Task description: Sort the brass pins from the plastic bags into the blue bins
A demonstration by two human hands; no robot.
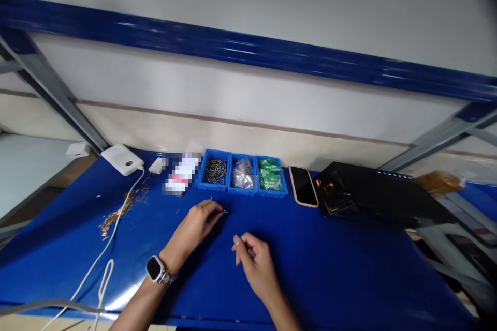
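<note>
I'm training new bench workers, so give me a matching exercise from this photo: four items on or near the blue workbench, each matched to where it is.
Items:
1. Dark metal screws
2. Green packets
3. Black smartphone with a tan case
4. Silver-strapped smartwatch

Places:
A. Left wrist
B. Rightmost blue plastic bin
C. Blue workbench, right of the bins
D. Leftmost blue plastic bin

Pairs: 1-D, 2-B, 3-C, 4-A

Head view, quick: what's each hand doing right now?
Left hand: closed, pinching a small screw.
Right hand: closed in a pinch; anything held is too small to tell.

Bright, glare btm-left, warped edges, soft shadows
</note>
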